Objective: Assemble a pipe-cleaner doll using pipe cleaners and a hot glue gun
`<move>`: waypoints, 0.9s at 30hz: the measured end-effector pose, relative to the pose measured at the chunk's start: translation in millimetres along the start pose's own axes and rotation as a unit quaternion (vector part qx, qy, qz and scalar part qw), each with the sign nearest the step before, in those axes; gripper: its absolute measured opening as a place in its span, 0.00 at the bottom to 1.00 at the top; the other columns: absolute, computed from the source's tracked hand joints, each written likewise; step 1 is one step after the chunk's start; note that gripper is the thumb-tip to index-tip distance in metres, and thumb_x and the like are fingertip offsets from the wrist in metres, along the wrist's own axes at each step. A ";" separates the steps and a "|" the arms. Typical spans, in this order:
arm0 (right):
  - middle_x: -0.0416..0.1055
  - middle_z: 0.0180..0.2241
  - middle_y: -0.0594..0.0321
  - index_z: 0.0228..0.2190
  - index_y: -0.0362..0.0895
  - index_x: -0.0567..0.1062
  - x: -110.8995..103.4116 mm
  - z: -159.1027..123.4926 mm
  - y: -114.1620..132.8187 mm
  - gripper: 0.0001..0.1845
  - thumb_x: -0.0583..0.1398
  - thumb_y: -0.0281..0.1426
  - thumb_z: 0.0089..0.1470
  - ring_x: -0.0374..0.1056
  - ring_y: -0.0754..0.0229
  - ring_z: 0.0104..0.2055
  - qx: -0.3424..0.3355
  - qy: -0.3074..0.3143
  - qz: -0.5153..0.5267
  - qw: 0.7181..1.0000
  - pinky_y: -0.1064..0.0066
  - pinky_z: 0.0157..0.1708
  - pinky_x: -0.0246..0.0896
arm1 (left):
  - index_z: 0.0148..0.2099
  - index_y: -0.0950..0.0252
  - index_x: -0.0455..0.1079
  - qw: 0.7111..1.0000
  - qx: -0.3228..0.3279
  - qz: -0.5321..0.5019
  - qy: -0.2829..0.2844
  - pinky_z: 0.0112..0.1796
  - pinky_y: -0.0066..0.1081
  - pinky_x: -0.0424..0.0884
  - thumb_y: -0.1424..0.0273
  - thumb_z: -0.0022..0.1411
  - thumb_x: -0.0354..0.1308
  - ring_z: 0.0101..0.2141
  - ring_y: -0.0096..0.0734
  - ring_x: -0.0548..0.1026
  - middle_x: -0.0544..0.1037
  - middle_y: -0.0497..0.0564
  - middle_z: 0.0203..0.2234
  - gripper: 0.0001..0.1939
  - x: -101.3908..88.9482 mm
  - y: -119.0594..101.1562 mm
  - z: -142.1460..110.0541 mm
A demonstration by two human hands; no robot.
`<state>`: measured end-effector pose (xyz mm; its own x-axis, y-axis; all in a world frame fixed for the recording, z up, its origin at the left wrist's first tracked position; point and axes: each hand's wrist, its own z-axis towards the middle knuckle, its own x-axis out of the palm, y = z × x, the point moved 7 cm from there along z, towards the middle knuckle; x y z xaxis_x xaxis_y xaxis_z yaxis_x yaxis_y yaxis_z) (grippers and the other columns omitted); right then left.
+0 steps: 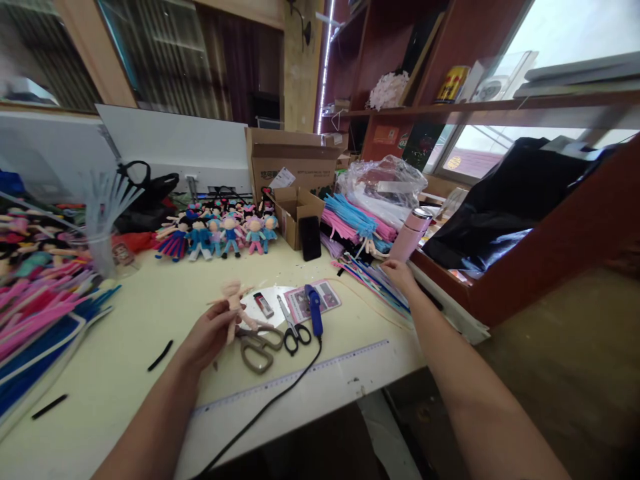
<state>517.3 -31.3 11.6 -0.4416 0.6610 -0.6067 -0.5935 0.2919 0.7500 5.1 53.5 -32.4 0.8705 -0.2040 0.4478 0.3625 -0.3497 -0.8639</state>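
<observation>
1. Landmark: blue corded tool [315, 310] on the tabletop [365, 327], its head resting over the pink printed card [300, 305].
2. Left hand [207, 331], left of the landmark: grip closed on a pale, fuzzy doll figure [234, 297], pinched between thumb and fingers and raised above the tabletop. Fine detail of the figure blurred.
3. Right hand [399, 273], right of and farther back than the landmark: fingers bent at the loose coloured stems [373, 280], near the base of the pink flask [411, 235]. Cannot tell whether the grip has closed on a stem.
4. Just left of the landmark: black-handled scissors [297, 339], blades pointing away. Farther left, large taupe-handled scissors [257, 357], near the doll figure, and a small red-and-dark item [263, 305] on a white sheet [253, 310].
5. Nearer side of the landmark: clear ruler [325, 365], crossed by the black cord [280, 395].
6. Beyond the landmark: dark phone [310, 239], upright against an open carton [289, 223]; finished-looking dolls [230, 235] grouped left of the carton.
7. Well left of the landmark: two short black pieces [160, 355], apart from each other.
</observation>
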 end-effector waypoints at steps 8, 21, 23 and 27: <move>0.76 0.29 0.61 0.32 0.43 0.78 -13.1 28.2 48.0 0.15 0.55 0.37 0.49 0.69 0.56 0.33 -0.034 -0.061 -0.072 0.995 0.69 0.33 0.62 | 0.34 0.68 0.70 1.000 -0.021 0.013 0.011 0.28 0.25 0.70 0.75 0.42 0.69 0.25 0.26 0.72 0.75 0.48 0.26 0.14 5.0 5.1 -1.6; 0.73 0.47 0.49 0.48 0.41 0.75 50.3 83.5 174.3 0.21 0.50 0.29 0.57 0.68 0.52 0.48 -0.177 -0.012 -0.349 0.920 0.65 0.46 0.59 | 0.37 0.68 0.75 0.998 -0.045 -0.001 0.052 0.33 0.28 0.68 0.73 0.44 0.68 0.30 0.30 0.74 0.77 0.52 0.30 0.14 17.5 10.7 -9.4; 0.72 0.47 0.44 0.48 0.39 0.74 60.6 92.9 178.2 0.21 0.51 0.28 0.57 0.68 0.50 0.47 -0.176 0.003 -0.381 0.908 0.64 0.44 0.59 | 0.38 0.67 0.75 0.997 -0.044 -0.011 0.061 0.33 0.28 0.68 0.72 0.45 0.68 0.30 0.30 0.74 0.77 0.52 0.30 0.15 19.4 10.9 -9.8; 0.72 0.42 0.33 0.41 0.30 0.77 72.8 111.8 172.9 0.19 0.59 0.32 0.52 0.69 0.42 0.45 -0.162 0.017 -0.391 0.906 0.59 0.40 0.60 | 0.39 0.66 0.76 0.995 -0.060 -0.027 0.070 0.36 0.30 0.68 0.72 0.45 0.68 0.31 0.31 0.74 0.77 0.52 0.31 0.15 20.9 13.7 -10.8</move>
<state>457.8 144.6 126.6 0.1816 0.3169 -0.9309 -0.8975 0.4403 -0.0252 24.6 34.5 -32.4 0.7932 -0.3049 0.5271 0.3574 -0.4678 -0.8084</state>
